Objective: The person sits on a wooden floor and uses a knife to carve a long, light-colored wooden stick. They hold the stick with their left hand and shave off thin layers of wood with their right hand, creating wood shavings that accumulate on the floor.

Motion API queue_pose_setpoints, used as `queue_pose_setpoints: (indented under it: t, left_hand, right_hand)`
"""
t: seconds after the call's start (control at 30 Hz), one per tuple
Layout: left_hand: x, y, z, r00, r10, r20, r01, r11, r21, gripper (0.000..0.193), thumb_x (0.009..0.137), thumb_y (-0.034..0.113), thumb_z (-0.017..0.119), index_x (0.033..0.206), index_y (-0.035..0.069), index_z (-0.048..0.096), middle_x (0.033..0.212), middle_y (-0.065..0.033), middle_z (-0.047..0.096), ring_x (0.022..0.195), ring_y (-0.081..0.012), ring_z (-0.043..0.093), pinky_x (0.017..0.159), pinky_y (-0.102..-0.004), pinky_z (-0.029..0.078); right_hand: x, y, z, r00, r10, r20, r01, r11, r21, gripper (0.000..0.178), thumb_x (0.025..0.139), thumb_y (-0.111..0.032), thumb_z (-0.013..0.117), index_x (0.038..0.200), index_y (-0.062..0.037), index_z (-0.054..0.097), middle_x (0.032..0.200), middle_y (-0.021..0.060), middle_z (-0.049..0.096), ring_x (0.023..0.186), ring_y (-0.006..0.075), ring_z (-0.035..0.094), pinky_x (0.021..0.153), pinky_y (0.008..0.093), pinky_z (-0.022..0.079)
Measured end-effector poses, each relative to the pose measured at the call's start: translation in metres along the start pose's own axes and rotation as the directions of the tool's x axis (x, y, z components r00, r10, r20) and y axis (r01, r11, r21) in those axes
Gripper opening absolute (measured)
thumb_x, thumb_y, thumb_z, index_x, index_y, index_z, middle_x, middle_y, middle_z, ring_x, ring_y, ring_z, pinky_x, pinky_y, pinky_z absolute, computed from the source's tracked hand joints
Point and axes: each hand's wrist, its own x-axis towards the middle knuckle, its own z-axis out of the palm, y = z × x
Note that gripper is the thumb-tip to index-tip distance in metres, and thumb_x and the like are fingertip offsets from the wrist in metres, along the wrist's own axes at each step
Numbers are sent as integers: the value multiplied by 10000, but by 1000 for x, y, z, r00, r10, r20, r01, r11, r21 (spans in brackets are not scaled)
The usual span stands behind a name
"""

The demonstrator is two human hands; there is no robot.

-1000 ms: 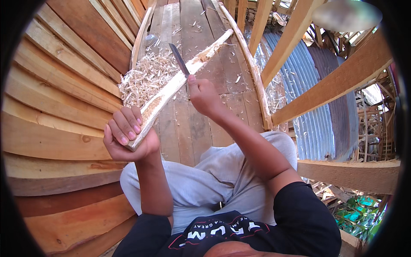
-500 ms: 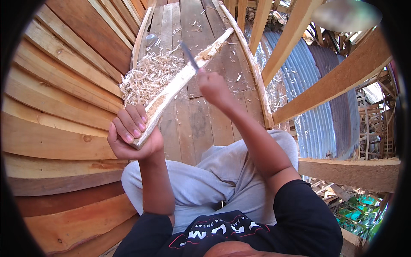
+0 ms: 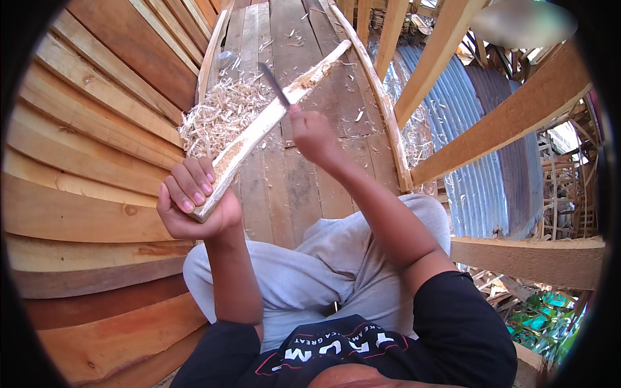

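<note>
My left hand (image 3: 198, 199) is wrapped round the near end of a long pale wooden stick (image 3: 262, 126), which slants up to the right across the plank floor. Patches of rougher, browner wood show near its lower end and toward its far end. In my right hand (image 3: 315, 134) is a knife (image 3: 274, 84), its dark blade lying across the stick about midway along and pointing up to the left. Most of the knife's handle is hidden by my fingers. Curled wood shavings (image 3: 226, 113) lie heaped to the left of the stick.
A wall of wooden boards (image 3: 97, 194) rises on my left. To the right runs a low wooden rail (image 3: 381, 103), with slanting posts (image 3: 440, 61) and corrugated metal sheets (image 3: 475, 149) beyond. A small clear round object (image 3: 226, 59) sits beyond the shavings. My crossed legs (image 3: 310, 271) are close below.
The knife and my right hand have shifted slightly left and up, the blade now tilting more to the left. My left hand and the stick have moved a little left.
</note>
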Motion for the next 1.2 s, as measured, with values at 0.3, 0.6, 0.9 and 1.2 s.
queue_pose_setpoints:
  t: [0.3, 0.6, 0.9, 1.2]
  left_hand:
    - [3, -2, 2, 1000, -13, 0, 13, 1000, -10, 412, 930, 203, 348, 518, 213, 340, 509, 34, 335, 521, -99, 343, 588, -261, 330]
    - [1, -4, 5, 1000, -11, 7, 11, 1000, -20, 414, 937, 207, 347, 522, 211, 345, 510, 32, 339, 526, -101, 347, 588, -261, 333]
    - [2, -2, 2, 999, 2, 33, -2, 1000, 7, 412, 939, 208, 344, 527, 216, 335, 510, 36, 328, 521, -95, 343, 583, -259, 334]
    - [4, -2, 0, 998, 5, 62, -7, 1000, 29, 411, 939, 217, 339, 527, 211, 339, 510, 31, 336, 516, -98, 343, 581, -260, 330]
  right_hand:
    - [8, 19, 7, 994, -100, -37, 98, 994, -42, 622, 1025, -393, 358, 604, 33, 529, 532, 187, 510, 526, 315, 507, 545, 467, 382]
    - [8, 15, -3, 998, 19, 55, -14, 995, -95, 737, 967, -578, 449, 532, 16, 479, 485, 82, 434, 458, 190, 387, 475, 430, 308]
    - [6, -8, -15, 746, 406, 528, -639, 660, 395, 602, 951, -615, 434, 586, -172, 253, 488, -65, 208, 378, 69, 165, 354, 280, 96]
    - [12, -2, -32, 589, 276, 759, -781, 435, 448, 578, 951, -638, 396, 604, -202, 242, 492, -90, 193, 387, 43, 116, 339, 239, 61]
